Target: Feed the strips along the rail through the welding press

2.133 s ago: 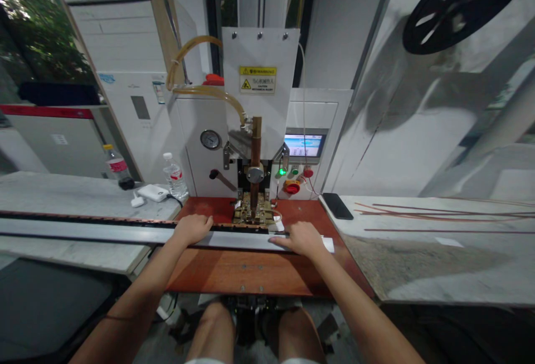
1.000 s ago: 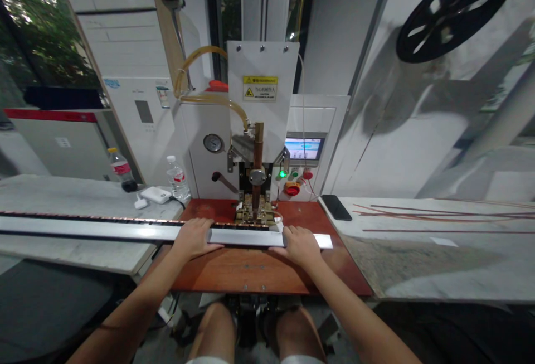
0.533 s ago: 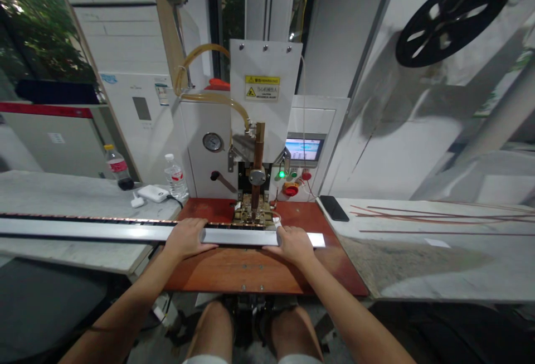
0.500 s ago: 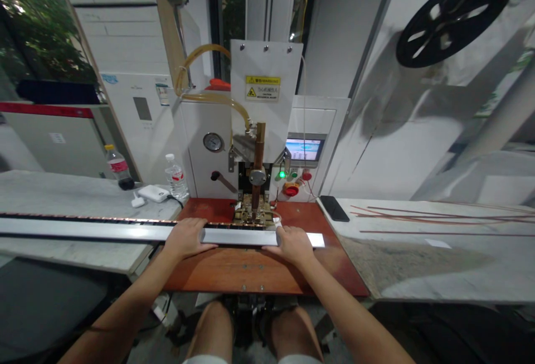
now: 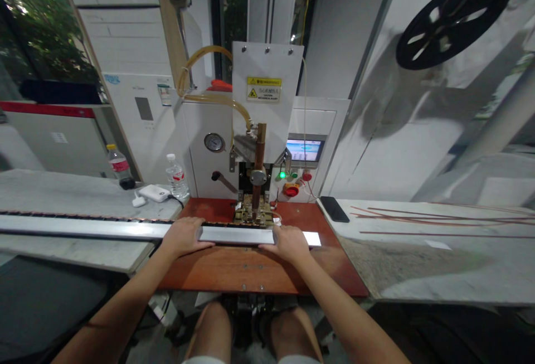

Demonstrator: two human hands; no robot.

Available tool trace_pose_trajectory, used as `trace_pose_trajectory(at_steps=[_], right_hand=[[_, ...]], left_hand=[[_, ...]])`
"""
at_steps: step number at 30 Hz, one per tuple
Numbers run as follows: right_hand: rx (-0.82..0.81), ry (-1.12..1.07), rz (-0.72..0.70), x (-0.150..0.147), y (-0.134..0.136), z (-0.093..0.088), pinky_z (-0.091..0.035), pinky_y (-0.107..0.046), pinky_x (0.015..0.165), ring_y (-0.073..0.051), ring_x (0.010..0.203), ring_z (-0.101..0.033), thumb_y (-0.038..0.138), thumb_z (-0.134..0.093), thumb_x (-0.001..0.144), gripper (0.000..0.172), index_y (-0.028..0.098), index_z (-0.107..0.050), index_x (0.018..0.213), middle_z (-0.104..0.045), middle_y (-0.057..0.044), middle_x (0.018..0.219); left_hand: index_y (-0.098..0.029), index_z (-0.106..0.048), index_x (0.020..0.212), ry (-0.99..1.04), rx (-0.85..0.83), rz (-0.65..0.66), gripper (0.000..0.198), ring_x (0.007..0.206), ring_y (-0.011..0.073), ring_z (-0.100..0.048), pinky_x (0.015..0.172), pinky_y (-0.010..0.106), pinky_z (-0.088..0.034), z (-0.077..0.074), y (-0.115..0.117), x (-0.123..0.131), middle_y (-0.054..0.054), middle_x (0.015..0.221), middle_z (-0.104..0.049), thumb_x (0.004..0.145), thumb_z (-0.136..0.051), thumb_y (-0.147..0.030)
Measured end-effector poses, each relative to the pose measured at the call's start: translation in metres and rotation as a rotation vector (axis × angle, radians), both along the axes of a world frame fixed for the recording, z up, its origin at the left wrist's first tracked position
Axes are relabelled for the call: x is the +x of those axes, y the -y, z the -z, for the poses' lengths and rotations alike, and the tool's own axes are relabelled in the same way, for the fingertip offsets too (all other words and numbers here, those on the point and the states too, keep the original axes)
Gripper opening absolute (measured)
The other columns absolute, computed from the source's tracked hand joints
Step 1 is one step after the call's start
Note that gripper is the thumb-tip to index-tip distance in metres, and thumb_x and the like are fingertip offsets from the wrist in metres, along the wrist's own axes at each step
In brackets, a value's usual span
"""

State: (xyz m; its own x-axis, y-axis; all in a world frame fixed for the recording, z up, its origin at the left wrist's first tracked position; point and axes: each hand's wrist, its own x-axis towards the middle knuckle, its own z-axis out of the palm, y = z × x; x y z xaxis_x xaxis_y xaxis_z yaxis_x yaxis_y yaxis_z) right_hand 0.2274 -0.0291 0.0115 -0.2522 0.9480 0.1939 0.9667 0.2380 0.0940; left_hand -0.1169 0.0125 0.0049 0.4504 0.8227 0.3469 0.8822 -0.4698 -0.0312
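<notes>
A long silvery-white metal bar (image 5: 238,235) lies across the reddish-brown work board (image 5: 234,269) and runs off to the left. My left hand (image 5: 183,237) grips it left of the welding-type machine head, thumb along the near edge. On the bar's right part, my right hand (image 5: 290,242) holds it the same way, fingers over the far side. Just behind the bar sits the brass fixture (image 5: 251,213), with a copper-coloured rod (image 5: 258,155) standing down into it. A dark strip with copper-coloured pieces (image 5: 104,217) follows the bar's far edge.
The white machine (image 5: 267,74) bears a lit screen (image 5: 304,149), a green lamp and a red knob (image 5: 291,189). Bottles (image 5: 178,177) and a white power bank (image 5: 154,193) stand at left. A phone (image 5: 334,209) and thin copper-coloured rods (image 5: 418,216) lie at right.
Both hands and the bar have shifted slightly to the left along the board. The grip of each hand looks the same.
</notes>
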Motion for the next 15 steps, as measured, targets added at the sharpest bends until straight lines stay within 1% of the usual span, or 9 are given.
trace_pose_trajectory(at_steps=[4, 7, 15], right_hand=[[-0.025, 0.005, 0.003, -0.002, -0.001, -0.003, -0.043, -0.033, 0.073, -0.026, 0.080, -0.063, 0.086, -0.021, 0.069, 0.081, 0.018, -0.059, 0.093, -0.067, -0.014, 0.086], [-0.041, -0.009, 0.006, -0.002, -0.002, -0.006, -0.043, -0.033, 0.073, -0.026, 0.081, -0.064, 0.086, -0.023, 0.068, 0.081, 0.017, -0.059, 0.092, -0.067, -0.014, 0.087], [-0.096, -0.018, 0.042, -0.003, -0.003, -0.009, -0.043, -0.033, 0.076, -0.028, 0.085, -0.064, 0.085, -0.026, 0.068, 0.082, 0.016, -0.061, 0.094, -0.067, -0.016, 0.089]], left_hand=[[-0.018, -0.062, 0.104, -0.028, -0.048, -0.006, 0.072, 0.093, 0.0279, -0.061, 0.085, 0.036, -0.043, -0.002, -0.004, -0.002, 0.013, 0.099, -0.067, 0.064, -0.048, -0.076], [-0.017, -0.062, 0.102, -0.044, -0.063, -0.013, 0.072, 0.093, 0.0286, -0.061, 0.084, 0.036, -0.043, -0.002, -0.007, -0.002, 0.014, 0.098, -0.067, 0.064, -0.048, -0.077], [-0.019, -0.063, 0.098, -0.001, -0.108, -0.019, 0.063, 0.099, 0.0268, -0.060, 0.087, 0.033, -0.042, 0.007, -0.014, -0.009, 0.014, 0.102, -0.067, 0.066, -0.051, -0.072]])
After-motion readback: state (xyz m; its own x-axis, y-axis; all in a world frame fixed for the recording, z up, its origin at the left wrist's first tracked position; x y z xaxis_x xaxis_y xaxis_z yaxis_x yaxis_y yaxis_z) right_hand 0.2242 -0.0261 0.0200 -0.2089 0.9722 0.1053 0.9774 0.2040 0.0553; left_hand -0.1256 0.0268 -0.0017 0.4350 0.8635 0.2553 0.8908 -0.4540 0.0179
